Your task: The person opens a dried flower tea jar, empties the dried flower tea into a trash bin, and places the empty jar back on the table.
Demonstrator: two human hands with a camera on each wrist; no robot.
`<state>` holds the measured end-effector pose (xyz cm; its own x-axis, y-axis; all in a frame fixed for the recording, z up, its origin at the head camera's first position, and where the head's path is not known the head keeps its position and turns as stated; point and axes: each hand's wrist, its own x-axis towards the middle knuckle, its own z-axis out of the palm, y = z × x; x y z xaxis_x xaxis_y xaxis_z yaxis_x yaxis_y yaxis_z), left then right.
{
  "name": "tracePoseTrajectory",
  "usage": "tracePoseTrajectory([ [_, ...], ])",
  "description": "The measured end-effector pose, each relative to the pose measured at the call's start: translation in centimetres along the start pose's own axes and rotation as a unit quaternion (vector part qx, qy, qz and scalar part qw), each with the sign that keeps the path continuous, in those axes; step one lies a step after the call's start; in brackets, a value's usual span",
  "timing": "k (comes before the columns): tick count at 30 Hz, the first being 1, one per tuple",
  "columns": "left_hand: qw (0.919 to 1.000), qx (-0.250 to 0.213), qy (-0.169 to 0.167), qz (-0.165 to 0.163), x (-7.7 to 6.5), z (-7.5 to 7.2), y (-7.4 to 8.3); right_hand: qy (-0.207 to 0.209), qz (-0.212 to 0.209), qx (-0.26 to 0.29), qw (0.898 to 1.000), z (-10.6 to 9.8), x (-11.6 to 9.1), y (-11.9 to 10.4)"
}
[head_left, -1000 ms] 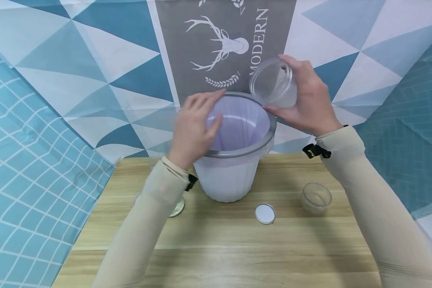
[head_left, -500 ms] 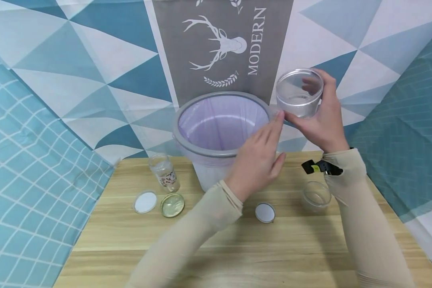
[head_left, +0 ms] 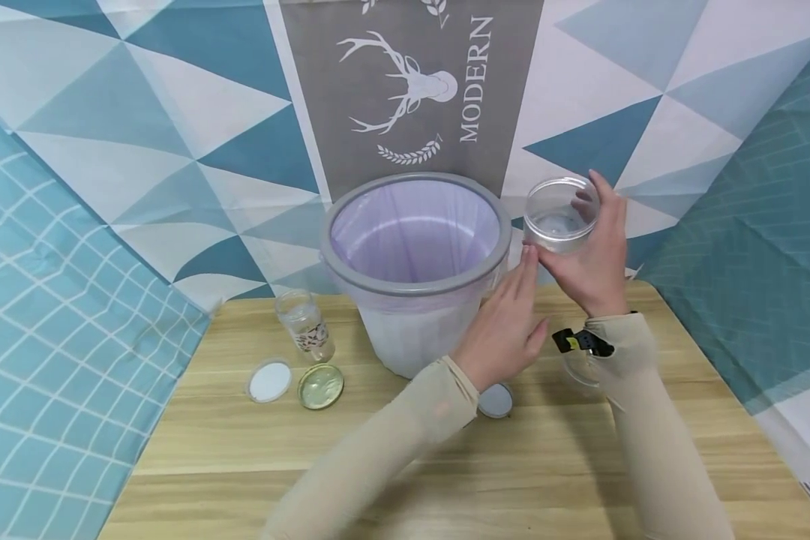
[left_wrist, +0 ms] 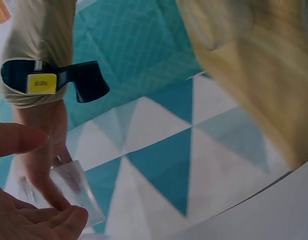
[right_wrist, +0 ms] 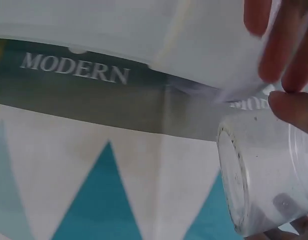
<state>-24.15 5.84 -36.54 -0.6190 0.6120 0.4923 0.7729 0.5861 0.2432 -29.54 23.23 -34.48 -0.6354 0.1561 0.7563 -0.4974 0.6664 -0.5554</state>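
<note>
A clear round jar [head_left: 556, 217] with its opening up is in my right hand [head_left: 597, 259], the thumb and fingers gripping its sides, to the right of a bin [head_left: 415, 330]. My left hand [head_left: 502, 326] is stretched out below the jar, fingers straight and together, thumb apart. Its fingertips come up against or very near the right thumb; I cannot tell if they touch the jar. In the left wrist view the clear jar [left_wrist: 76, 187] appears beyond the left fingers. The right wrist view shows the jar's [right_wrist: 263, 172] side and base.
The bin has a grey rim [head_left: 415, 287] and a purple liner [head_left: 412, 232]. Left of it stand a printed glass [head_left: 307, 330], a white lid [head_left: 270, 381] and a gold lid [head_left: 320, 386]. A small white disc [head_left: 496, 401] and a partly hidden clear container [head_left: 577, 375] lie to the right.
My right hand moved the jar from beside the bin's rim, tilted, to the right and lower, turning it upright. My left hand went from over the bin rightward to beneath the jar.
</note>
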Motion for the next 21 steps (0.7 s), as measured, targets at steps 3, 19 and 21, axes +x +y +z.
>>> tracePoseTrajectory([
  [3, 0.9993, -0.031, -0.014, -0.014, -0.2, 1.3, -0.6, -0.001, 0.031, -0.017, 0.999, 1.0, -1.1, 0.6],
  [19, 0.9793, -0.141, -0.103, -0.101, -1.0, 6.4, -3.9, -0.024, 0.129, -0.061, 0.99, 5.8, -5.3, 3.7],
  [21, 0.9753, -0.15, -0.115, -0.114, -1.1, 6.7, -4.2, -0.036, 0.138, -0.063, 0.988, 6.2, -5.7, 4.2],
])
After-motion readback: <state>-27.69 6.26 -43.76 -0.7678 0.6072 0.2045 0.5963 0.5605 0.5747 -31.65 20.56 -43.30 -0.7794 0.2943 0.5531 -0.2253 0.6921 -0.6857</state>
